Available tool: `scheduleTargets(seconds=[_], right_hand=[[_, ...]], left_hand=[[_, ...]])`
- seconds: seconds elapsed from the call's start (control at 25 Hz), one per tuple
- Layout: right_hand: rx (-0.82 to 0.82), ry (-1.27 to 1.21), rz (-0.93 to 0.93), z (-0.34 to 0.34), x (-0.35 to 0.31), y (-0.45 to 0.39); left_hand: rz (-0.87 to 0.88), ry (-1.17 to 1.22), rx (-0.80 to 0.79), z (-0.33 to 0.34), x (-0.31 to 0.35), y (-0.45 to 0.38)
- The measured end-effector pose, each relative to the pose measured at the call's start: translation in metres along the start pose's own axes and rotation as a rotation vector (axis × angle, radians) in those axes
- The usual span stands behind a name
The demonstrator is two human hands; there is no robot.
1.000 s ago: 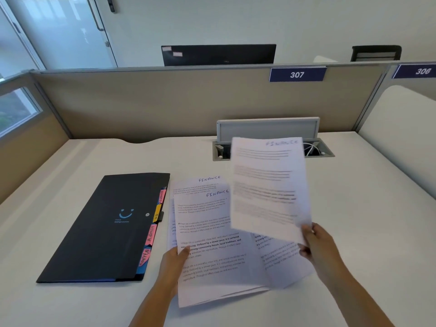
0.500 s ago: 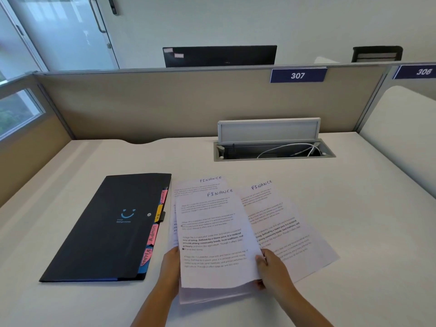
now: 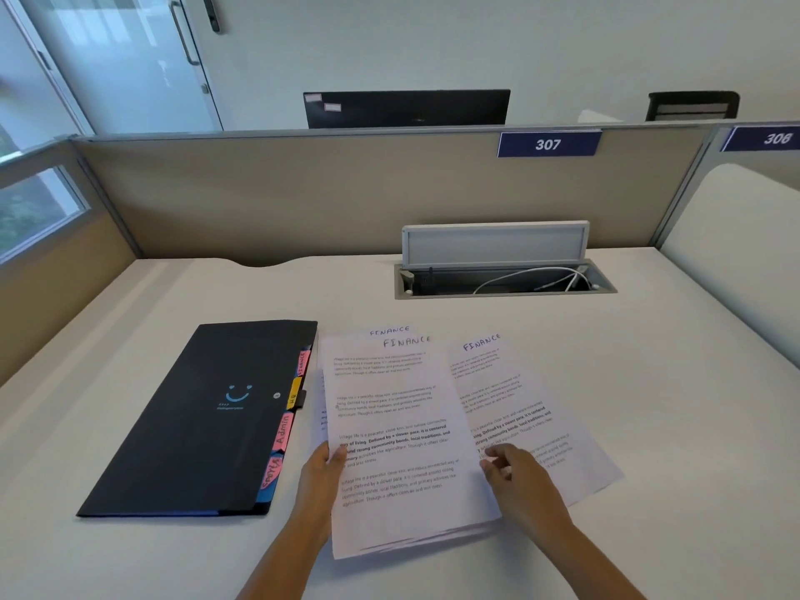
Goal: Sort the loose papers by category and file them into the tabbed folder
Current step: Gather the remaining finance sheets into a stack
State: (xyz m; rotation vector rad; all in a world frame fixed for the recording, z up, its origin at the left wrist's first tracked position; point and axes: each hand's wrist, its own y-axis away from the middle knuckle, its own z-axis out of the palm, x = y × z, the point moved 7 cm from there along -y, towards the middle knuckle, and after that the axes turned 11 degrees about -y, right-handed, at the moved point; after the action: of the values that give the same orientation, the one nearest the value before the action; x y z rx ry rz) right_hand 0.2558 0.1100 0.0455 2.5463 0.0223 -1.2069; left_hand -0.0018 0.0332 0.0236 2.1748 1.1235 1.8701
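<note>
A black tabbed folder [image 3: 203, 417] lies closed on the white desk at left, with pink, yellow and blue tabs along its right edge reading Finance, HR, Admin and one more. Beside it lies a stack of printed papers [image 3: 398, 443] headed FINANCE. One sheet [image 3: 528, 409], also headed FINANCE, lies fanned out to the right, partly under the stack. My left hand [image 3: 322, 474] holds the stack's left edge, thumb on top. My right hand [image 3: 515, 474] rests at the stack's right edge, fingers curled loosely over the papers; whether it grips a sheet is unclear.
An open cable tray [image 3: 502, 281] with white cables and a raised lid sits in the desk behind the papers. Beige partition walls [image 3: 303, 197] close off the back and left. A rounded white divider [image 3: 736, 262] stands at right.
My right hand laid the raised FINANCE sheet down on the desk to the right of the stack, then moved back to the stack's right edge. My left hand stayed on the stack.
</note>
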Motion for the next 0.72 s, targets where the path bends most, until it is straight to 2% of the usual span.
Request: scheduleTargets(seconds=[0.16, 0.48, 0.72], right_hand=[[-0.040, -0.216, -0.028, -0.002, -0.015, 0.000], [0.193, -0.409, -0.251, -0.042, -0.055, 0.007], [0.259, -0.506, -0.281, -0.047, -0.060, 0.015]], left_hand=[[0.145, 0.098, -0.036, 0.006, 0.018, 0.013], [0.514, 0.055, 0.022, 0.011, 0.083, 0.042], [0.618, 0.109, 0.057, 0.014, 0.102, 0.054]])
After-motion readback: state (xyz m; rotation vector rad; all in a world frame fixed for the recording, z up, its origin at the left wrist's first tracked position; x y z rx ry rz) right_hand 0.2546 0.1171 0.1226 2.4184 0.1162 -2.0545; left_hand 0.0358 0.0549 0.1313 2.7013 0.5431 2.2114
